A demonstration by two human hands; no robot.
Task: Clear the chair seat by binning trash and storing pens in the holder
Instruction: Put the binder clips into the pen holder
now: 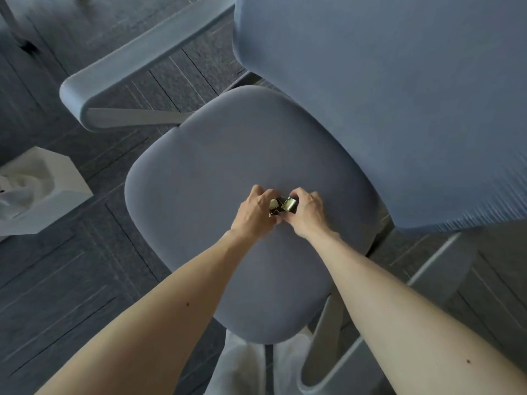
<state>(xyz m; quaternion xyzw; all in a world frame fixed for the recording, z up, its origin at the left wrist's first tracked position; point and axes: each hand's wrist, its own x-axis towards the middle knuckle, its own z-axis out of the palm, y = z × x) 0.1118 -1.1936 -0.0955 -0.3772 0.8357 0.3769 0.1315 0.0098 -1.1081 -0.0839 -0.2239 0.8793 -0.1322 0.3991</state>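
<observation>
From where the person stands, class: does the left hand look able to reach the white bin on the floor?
Probably yes. The white bin stands open-topped on the person's left with bare floor between it and the chair seat. However, the left hand is busy, gripping small dark crumpled items together with the right hand.

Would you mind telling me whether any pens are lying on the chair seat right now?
No, the chair seat shows only bare fabric apart from the small dark crumpled item that both hands are gathering.

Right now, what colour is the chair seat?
The chair seat is plain blue-grey fabric, best seen in the head view.
</observation>
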